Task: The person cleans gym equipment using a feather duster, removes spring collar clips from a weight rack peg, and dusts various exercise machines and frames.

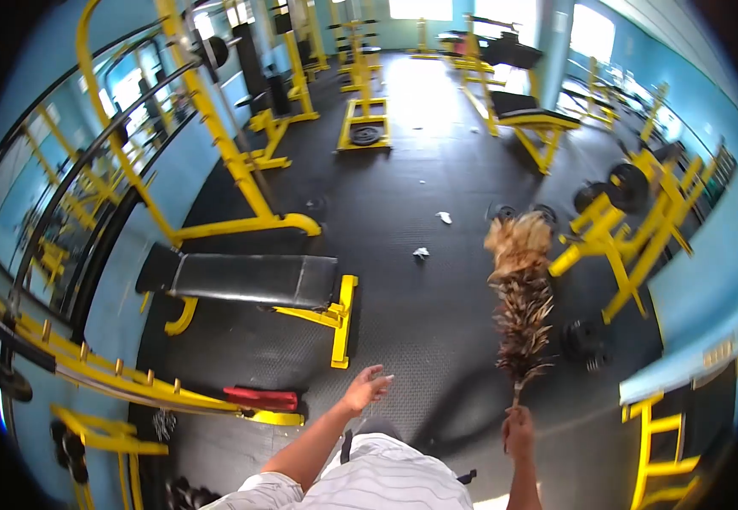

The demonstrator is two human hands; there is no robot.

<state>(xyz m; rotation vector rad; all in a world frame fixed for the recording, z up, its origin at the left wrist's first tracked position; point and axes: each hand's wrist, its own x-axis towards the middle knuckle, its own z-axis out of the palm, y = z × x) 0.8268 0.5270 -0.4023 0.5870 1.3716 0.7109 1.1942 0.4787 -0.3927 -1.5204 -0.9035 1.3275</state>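
Note:
A feather duster [522, 319] with brown and tan plumes points up and away from me. My right hand [519, 432] is closed around its thin handle, low on the right. My left hand [367, 389] hangs in front of my body with fingers apart and nothing in it. Nearest to that hand is the end of a black padded bench [254, 279] on a yellow frame. Two crumpled white scraps, one nearer [421, 253] and one farther [444, 218], lie on the dark floor ahead.
A tall yellow rack [224, 144] stands along the mirrored left wall. Yellow machines with black plates [628, 187] line the right side. Dumbbells [586, 340] rest on the floor at right. A red pad [260, 399] lies at lower left. Dark matting [386, 195] runs between the equipment.

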